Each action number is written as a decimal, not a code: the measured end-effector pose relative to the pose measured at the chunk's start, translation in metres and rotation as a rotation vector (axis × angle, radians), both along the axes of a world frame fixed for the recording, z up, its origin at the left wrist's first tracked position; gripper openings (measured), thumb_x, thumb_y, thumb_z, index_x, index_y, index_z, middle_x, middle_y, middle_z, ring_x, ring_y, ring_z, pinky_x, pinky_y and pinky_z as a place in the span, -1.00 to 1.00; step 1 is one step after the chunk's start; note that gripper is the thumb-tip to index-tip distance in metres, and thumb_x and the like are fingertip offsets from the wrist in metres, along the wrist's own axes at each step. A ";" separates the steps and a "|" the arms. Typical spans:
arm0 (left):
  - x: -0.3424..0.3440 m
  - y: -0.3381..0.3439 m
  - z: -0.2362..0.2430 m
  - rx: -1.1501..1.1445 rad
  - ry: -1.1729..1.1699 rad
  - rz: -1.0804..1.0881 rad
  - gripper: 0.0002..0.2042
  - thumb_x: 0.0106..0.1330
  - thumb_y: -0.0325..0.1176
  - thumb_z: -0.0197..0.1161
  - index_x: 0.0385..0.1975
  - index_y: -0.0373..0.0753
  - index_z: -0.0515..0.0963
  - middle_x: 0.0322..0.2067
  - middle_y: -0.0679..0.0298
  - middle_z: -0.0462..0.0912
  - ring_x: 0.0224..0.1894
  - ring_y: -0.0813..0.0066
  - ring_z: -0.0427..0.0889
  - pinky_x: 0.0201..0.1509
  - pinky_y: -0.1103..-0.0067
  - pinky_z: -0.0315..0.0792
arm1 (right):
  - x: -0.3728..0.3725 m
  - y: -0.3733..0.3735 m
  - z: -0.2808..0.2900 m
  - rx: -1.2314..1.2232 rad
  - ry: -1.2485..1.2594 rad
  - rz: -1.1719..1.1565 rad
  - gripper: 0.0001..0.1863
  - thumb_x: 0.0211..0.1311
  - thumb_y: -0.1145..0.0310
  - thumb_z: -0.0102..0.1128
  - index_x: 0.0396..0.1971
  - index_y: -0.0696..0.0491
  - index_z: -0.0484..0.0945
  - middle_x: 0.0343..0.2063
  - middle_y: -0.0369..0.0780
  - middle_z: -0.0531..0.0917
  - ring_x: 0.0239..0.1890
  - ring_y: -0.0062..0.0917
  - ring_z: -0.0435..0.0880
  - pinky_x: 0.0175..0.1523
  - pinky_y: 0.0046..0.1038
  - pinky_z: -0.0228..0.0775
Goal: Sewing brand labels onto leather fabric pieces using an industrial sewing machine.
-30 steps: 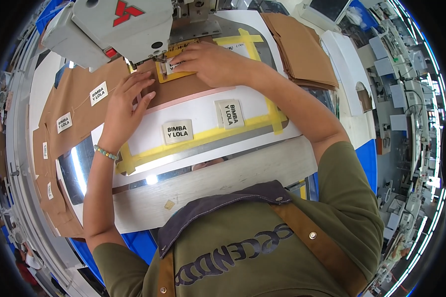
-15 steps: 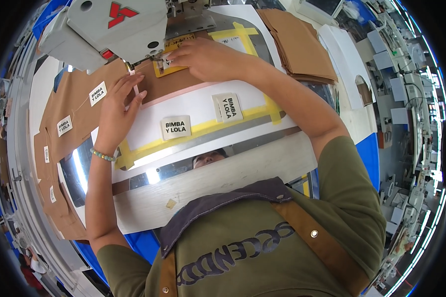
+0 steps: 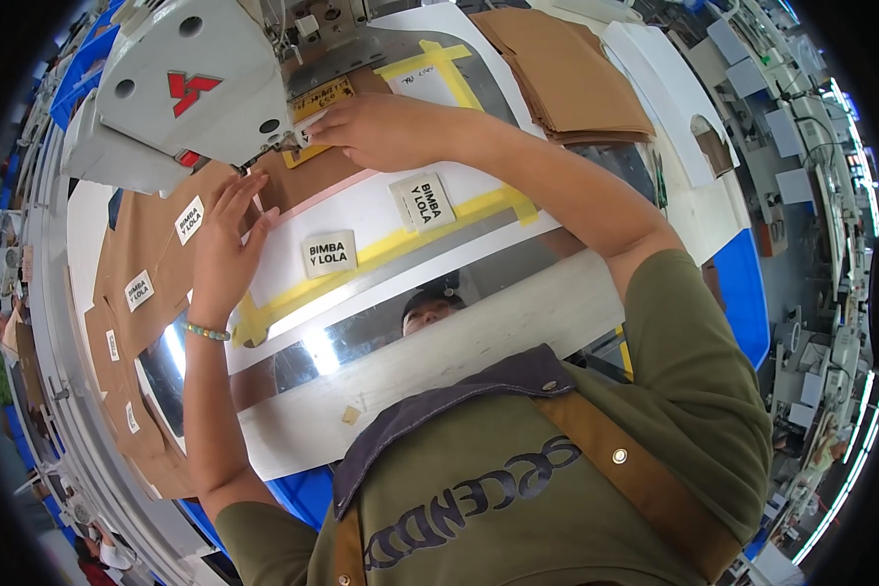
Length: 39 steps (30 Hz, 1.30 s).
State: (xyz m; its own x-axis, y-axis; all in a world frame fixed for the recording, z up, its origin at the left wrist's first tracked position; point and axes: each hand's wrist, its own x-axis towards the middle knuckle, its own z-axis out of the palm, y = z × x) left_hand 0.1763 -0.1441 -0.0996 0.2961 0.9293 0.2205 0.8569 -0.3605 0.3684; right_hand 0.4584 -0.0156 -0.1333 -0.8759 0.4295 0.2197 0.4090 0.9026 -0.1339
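Observation:
My left hand lies with its fingers stretched out on a brown sheet, just below the head of a sewing machine. My right hand reaches across from the right, its fingers extended over a yellow-edged template beside the machine's needle area. Part of a white label shows under those fingertips; the rest is hidden. Two loose white labels, one nearer the left hand and one farther right, rest on a white board edged with yellow tape.
Brown pieces bearing white labels hang down the table's left side. A stack of brown sheets sits at the back right, next to a white sheet with a cutout. Blue bins stand beside the table.
The whole view has shifted, so the machine head and labels appear farther left. Both hands keep nearly the same places on the work, with fingers still extended.

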 end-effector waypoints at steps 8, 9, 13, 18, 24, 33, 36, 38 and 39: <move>-0.008 0.002 -0.012 0.010 0.086 -0.030 -0.51 0.46 -0.35 0.38 0.39 -0.21 0.59 0.45 0.18 0.58 0.50 0.02 0.45 0.56 0.26 0.38 | 0.092 0.008 0.021 0.007 0.231 -0.178 -0.57 0.53 0.32 0.17 0.33 0.00 0.64 0.44 -0.24 0.56 0.51 -0.30 0.42 0.59 -0.20 0.28; -0.004 0.005 -0.010 0.011 0.088 -0.036 -0.51 0.46 -0.35 0.38 0.39 -0.21 0.59 0.45 0.18 0.58 0.50 0.02 0.45 0.56 0.26 0.38 | 0.104 0.019 0.011 0.038 0.256 -0.241 -0.59 0.54 0.32 0.17 0.30 0.00 0.66 0.44 -0.25 0.57 0.51 -0.29 0.42 0.59 -0.20 0.29; 0.013 0.007 -0.003 -0.023 0.048 -0.013 -0.49 0.44 -0.38 0.40 0.39 -0.25 0.57 0.45 0.22 0.57 0.49 -0.02 0.43 0.53 0.24 0.41 | 0.109 0.028 0.005 0.049 0.348 -0.355 -0.64 0.57 0.30 0.16 0.24 0.00 0.71 0.42 -0.27 0.59 0.52 -0.30 0.43 0.59 -0.21 0.29; 0.013 0.015 -0.009 0.021 0.078 -0.060 -0.48 0.43 -0.42 0.38 0.40 -0.26 0.55 0.47 0.21 0.55 0.40 0.02 0.48 0.53 0.27 0.38 | 0.112 0.030 0.001 0.059 0.397 -0.332 -0.65 0.49 0.29 0.25 0.16 0.06 0.75 0.34 -0.15 0.65 0.47 -0.23 0.48 0.55 -0.16 0.32; 0.022 0.025 -0.012 0.045 0.070 -0.119 -0.55 0.43 -0.41 0.39 0.32 -0.29 0.61 0.47 0.21 0.54 0.39 0.01 0.48 0.58 0.25 0.30 | 0.120 0.037 -0.001 0.034 0.369 -0.329 -0.67 0.52 0.27 0.23 0.14 0.06 0.76 0.33 -0.18 0.66 0.47 -0.24 0.48 0.56 -0.18 0.30; 0.030 0.037 -0.015 0.071 0.047 -0.163 -0.61 0.41 -0.33 0.43 0.22 -0.24 0.70 0.40 0.27 0.62 0.27 0.04 0.50 0.48 0.26 0.39 | 0.129 0.047 -0.012 0.047 0.384 -0.291 -0.66 0.51 0.23 0.19 0.04 0.13 0.78 0.27 -0.12 0.69 0.37 -0.19 0.55 0.49 -0.16 0.34; 0.030 0.037 -0.014 0.022 0.048 -0.155 -0.60 0.42 -0.33 0.43 0.23 -0.22 0.70 0.40 0.28 0.62 0.28 0.04 0.51 0.49 0.25 0.40 | 0.129 0.048 -0.013 0.023 0.371 -0.307 -0.65 0.51 0.22 0.19 0.03 0.13 0.78 0.27 -0.12 0.69 0.37 -0.19 0.55 0.50 -0.16 0.34; 0.030 0.036 -0.014 0.012 0.057 -0.156 -0.60 0.43 -0.33 0.42 0.25 -0.19 0.70 0.40 0.27 0.62 0.34 0.03 0.50 0.52 0.24 0.39 | 0.130 0.048 -0.013 0.007 0.370 -0.311 -0.65 0.51 0.22 0.19 0.03 0.13 0.78 0.27 -0.12 0.69 0.38 -0.19 0.55 0.50 -0.17 0.34; 0.031 0.036 -0.012 0.013 0.058 -0.155 -0.60 0.43 -0.33 0.42 0.25 -0.19 0.70 0.40 0.27 0.62 0.34 0.03 0.50 0.52 0.24 0.39 | 0.130 0.049 -0.013 0.038 0.367 -0.305 -0.65 0.51 0.23 0.19 0.04 0.13 0.78 0.27 -0.12 0.69 0.38 -0.19 0.55 0.50 -0.17 0.34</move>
State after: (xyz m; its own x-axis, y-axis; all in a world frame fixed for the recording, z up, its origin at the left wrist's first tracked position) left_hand 0.2070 -0.1085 -0.1117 0.4484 0.8686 0.2106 0.8102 -0.4945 0.3147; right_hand 0.5883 0.0338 -0.1467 -0.5727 0.6407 0.5114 0.5877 0.7558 -0.2887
